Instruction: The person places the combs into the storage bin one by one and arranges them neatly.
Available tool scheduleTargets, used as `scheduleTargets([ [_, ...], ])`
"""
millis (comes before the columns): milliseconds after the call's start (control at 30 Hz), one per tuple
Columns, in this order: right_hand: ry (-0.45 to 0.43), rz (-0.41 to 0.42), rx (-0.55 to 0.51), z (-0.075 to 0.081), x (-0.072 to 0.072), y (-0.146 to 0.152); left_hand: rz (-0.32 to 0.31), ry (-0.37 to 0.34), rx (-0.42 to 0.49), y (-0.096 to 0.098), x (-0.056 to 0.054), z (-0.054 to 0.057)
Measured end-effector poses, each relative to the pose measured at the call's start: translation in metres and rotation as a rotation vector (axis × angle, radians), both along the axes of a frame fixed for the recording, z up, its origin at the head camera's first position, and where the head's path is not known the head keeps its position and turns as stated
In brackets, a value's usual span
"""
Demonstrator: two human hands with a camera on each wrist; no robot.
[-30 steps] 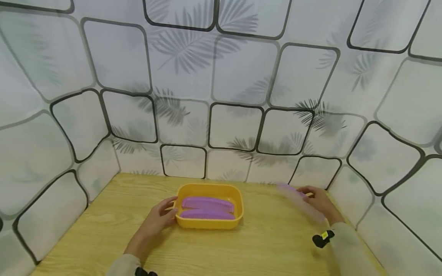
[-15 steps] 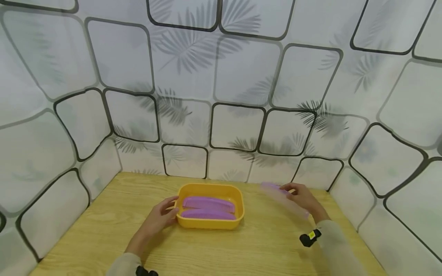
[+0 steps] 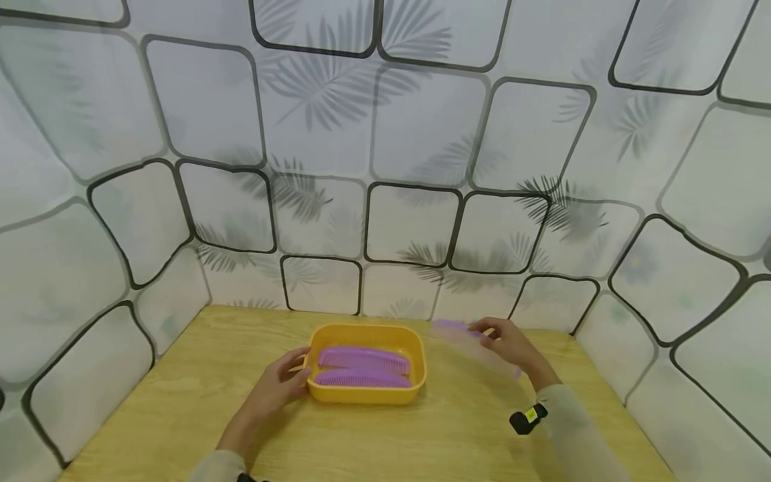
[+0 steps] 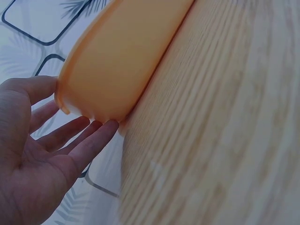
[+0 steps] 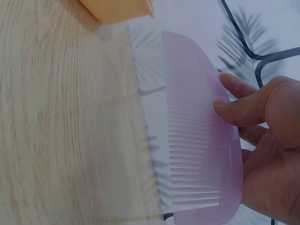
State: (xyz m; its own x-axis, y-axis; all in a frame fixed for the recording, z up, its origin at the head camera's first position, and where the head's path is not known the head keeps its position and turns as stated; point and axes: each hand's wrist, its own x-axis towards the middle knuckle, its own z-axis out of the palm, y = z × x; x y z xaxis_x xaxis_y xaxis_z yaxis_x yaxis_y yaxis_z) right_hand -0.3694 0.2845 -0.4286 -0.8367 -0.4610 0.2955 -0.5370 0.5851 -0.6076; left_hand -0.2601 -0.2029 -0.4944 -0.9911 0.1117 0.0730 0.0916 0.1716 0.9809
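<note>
A yellow plastic tub (image 3: 370, 396) stands on the wooden table, with two purple combs (image 3: 363, 379) lying lengthwise inside. My left hand (image 3: 278, 383) is at the tub's left end. In the left wrist view, its thumb meets the rim and extended fingertips (image 4: 108, 129) touch the outer wall. Right of the tub, my right hand (image 3: 508, 347) holds another purple comb (image 5: 194, 70), translucent and slanted. Its thumb and fingers pinch the comb's curved back, with the teeth facing away from the palm. Motion blurs this comb in the head view.
The light wooden table (image 3: 337, 445) meets a wall covering (image 3: 415, 221) with a pattern of dark outlined squares and grey leaves at the back and both sides. Black wrist camera straps (image 3: 528, 418) sit by the sleeves.
My right hand has moved left with the comb, closer to the tub. The left hand has stayed at the tub's left end, and the two combs inside have not moved.
</note>
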Motion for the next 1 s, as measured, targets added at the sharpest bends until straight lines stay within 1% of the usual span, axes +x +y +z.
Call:
scheduleTargets([
  [67, 0.006, 0.018, -0.002, 0.001, 0.002, -0.003, -0.001, 0.0, 0.01, 0.001, 0.001, -0.001],
  [233, 0.012, 0.035, 0.0, 0.003, 0.007, -0.007, 0.009, 0.007, 0.012, 0.004, 0.003, -0.003],
  [400, 0.015, 0.042, 0.006, 0.007, 0.009, -0.013, 0.042, -0.009, 0.023, 0.007, 0.002, -0.004],
  [467, 0.004, 0.041, 0.007, 0.009, 0.009, -0.017, 0.046, -0.007, 0.022, 0.006, 0.002, -0.003],
  [633, -0.028, 0.048, 0.006, 0.014, 0.009, -0.027, 0.034, 0.017, 0.019, 0.004, 0.002, -0.002],
  [767, -0.047, 0.054, 0.006, 0.015, 0.008, -0.035, 0.026, 0.016, 0.029, 0.003, 0.003, -0.004],
  [833, -0.047, 0.06, 0.008, 0.015, 0.007, -0.039, 0.017, 0.01, 0.028, 0.002, 0.002, -0.004],
  [1000, -0.037, 0.07, 0.006, 0.018, 0.007, -0.051, 0.022, 0.006, 0.001, 0.002, 0.001, -0.003],
])
